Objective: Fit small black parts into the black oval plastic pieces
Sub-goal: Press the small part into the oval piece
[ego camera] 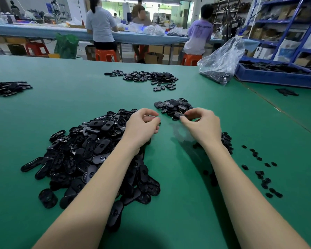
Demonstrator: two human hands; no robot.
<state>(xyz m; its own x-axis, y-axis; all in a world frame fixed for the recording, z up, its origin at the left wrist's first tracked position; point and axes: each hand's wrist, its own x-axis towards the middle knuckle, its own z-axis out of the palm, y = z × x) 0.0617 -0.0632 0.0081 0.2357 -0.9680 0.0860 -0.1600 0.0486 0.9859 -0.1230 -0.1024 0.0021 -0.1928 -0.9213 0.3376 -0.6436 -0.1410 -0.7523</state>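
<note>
A big heap of black oval plastic pieces (90, 151) lies under my left forearm on the green table (178, 177). My left hand (142, 128) hovers at the heap's far right edge, fingers curled round a black oval piece that barely shows. My right hand (203, 126) pinches a black oval piece (179, 115) at the near edge of a smaller pile of oval pieces (174, 106). Small black parts (260, 174) lie scattered to the right of my right forearm, with a denser clump (226, 141) behind the wrist.
Further piles of black pieces sit at mid-table (149, 77) and at the far left (7, 88). A clear plastic bag (221, 63) and a blue bin (277, 74) stand at the back right. Several people sit at a long bench behind.
</note>
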